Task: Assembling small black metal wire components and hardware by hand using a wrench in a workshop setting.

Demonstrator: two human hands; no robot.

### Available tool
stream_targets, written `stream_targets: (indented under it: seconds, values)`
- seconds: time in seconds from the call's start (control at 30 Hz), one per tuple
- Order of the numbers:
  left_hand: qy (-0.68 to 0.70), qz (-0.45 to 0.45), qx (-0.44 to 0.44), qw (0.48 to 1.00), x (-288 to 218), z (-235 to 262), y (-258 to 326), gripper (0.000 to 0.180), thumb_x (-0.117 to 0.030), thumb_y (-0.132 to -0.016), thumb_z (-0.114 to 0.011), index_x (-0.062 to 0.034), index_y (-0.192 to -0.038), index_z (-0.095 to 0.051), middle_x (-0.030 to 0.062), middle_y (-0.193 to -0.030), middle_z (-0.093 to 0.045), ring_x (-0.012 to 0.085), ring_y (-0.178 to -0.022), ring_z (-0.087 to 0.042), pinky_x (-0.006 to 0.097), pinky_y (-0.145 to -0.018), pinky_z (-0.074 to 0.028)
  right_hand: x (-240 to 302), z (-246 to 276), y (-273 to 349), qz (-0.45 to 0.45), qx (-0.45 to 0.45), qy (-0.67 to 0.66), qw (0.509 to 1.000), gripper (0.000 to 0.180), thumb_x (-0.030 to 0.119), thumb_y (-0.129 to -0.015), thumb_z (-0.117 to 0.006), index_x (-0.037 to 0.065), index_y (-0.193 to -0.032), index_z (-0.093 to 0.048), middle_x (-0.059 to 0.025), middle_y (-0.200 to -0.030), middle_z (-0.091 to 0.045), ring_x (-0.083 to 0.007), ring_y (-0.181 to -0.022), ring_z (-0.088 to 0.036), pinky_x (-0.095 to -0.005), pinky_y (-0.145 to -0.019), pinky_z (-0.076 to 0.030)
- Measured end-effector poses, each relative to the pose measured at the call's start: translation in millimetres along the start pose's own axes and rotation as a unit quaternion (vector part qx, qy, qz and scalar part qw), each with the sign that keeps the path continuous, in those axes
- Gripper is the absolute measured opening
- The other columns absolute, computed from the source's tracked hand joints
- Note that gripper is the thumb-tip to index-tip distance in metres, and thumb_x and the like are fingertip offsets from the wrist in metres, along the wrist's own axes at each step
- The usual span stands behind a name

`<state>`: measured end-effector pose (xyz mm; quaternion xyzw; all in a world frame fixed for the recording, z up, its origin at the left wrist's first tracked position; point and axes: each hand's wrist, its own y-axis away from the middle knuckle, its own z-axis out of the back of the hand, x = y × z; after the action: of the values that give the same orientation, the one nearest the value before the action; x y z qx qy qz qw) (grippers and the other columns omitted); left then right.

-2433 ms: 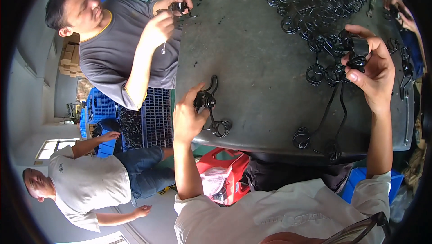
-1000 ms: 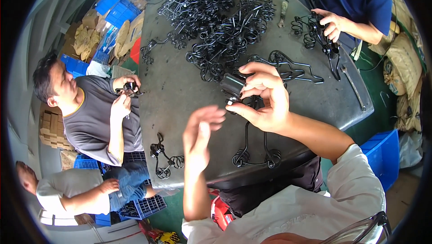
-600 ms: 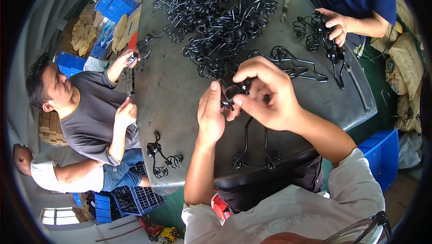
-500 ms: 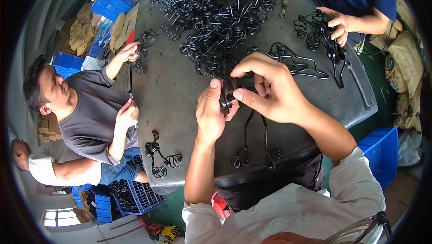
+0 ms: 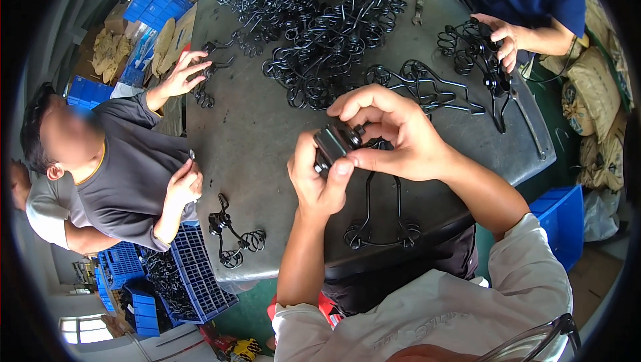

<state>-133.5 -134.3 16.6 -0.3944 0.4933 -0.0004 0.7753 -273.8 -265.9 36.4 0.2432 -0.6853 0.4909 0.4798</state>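
Note:
Over the middle of the dark table, my left hand (image 5: pixel 319 178) is closed around a small black bracket-like part (image 5: pixel 337 142) with a glossy flat side. My right hand (image 5: pixel 400 138) curls against it from the other side, thumb and fingers at its edge; its finger contact is partly hidden. Just below my hands lies a bent black wire frame (image 5: pixel 367 205) with coiled ends toward the table's near edge. A similar coiled wire piece (image 5: pixel 234 235) rests at the near left corner. Beyond my hands more wire frames (image 5: pixel 427 88) lie flat.
A large heap of black coiled wire parts (image 5: pixel 314 22) covers the far middle. A wrench (image 5: pixel 531 122) lies along the right edge, another tool (image 5: pixel 420 3) at the back. Co-workers handle wire parts left and right. Blue crates (image 5: pixel 200 282) stand beside the table on the floor.
The black part has turned in my left hand, so its flat glossy side now shows. My right hand's fingers have shifted around it. The co-worker at left has raised and spread a hand.

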Motion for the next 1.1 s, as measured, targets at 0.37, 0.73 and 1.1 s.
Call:
stream_targets:
  seconds: [0.37,0.73,1.1]
  values:
    - [0.013,-0.012,-0.083,0.996,9.2,0.0,17.7,0.074,-0.069,-0.094,-0.063,0.0048,-0.102,-0.062,0.0051,-0.074,-0.062,0.0141,-0.063,-0.059,0.029,-0.058,-0.047,-7.2,-2.2,0.5,0.021,0.011,-0.119,0.993,0.042,0.047,-0.102,-0.064,0.006,-0.100,-0.055,-0.0012,-0.094,-0.054,-0.0106,-0.084,-0.050,-0.0301,-0.072,-0.040]
    - [-0.079,-0.138,-0.061,0.985,13.6,3.2,2.4,0.060,-0.057,-0.093,-0.071,0.0012,-0.094,-0.060,0.0083,-0.073,-0.062,0.0198,-0.058,-0.060,0.032,-0.054,-0.048,1.0,-6.3,0.0,0.000,0.004,0.120,0.993,0.046,0.033,-0.110,-0.054,0.003,-0.076,-0.052,-0.0048,-0.061,-0.044,-0.0149,-0.056,-0.043,-0.0362,-0.054,-0.037]
    - [-0.021,-0.044,-0.087,0.995,11.8,-2.4,10.2,0.062,-0.061,-0.095,-0.067,-0.0001,-0.087,-0.058,0.0042,-0.069,-0.058,0.0137,-0.057,-0.053,0.029,-0.053,-0.042,-1.6,-12.9,5.9,0.047,-0.008,0.144,0.988,0.030,0.022,-0.109,-0.051,0.000,-0.089,-0.053,-0.0081,-0.077,-0.047,-0.0202,-0.067,-0.045,-0.0358,-0.062,-0.038]
